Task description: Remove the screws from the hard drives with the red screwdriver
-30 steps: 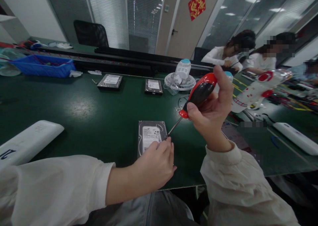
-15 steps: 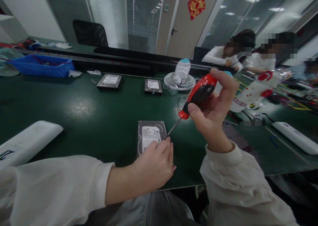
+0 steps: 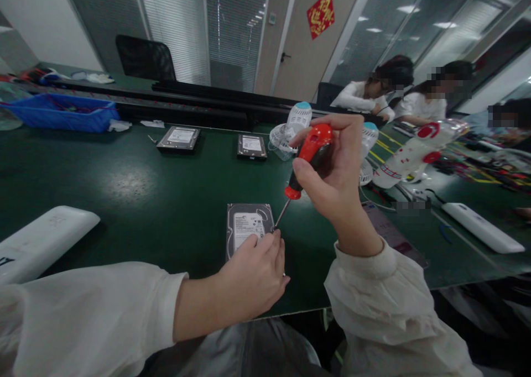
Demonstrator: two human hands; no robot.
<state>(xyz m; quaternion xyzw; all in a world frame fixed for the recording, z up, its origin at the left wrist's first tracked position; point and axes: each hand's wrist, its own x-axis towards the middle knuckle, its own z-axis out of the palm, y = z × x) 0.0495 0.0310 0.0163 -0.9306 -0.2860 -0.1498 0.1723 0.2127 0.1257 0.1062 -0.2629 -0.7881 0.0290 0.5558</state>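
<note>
A hard drive (image 3: 246,225) with a white label lies on the green table in front of me. My left hand (image 3: 251,277) is closed over its lower right part, hiding that area, with the fingertips at the drive's right edge. In my right hand (image 3: 338,186) is a screwdriver (image 3: 316,139) with a red and black handle, gripped between thumb and curled fingers. Its shaft slants down to the left, and the tip meets the drive's right edge beside my left fingertips. What the tip touches is too small to make out.
Two more hard drives (image 3: 179,138) (image 3: 251,146) lie farther back. A blue bin (image 3: 62,114) stands far left, a white device (image 3: 53,236) near left. White fans (image 3: 298,120), a clear bottle (image 3: 409,156) and cables are at the right. Co-workers (image 3: 365,92) sit beyond.
My right fingers have shifted around the screwdriver handle, which has turned and shows more red. The tip stays at the drive's edge, and my left hand keeps its place. The view has shifted slightly.
</note>
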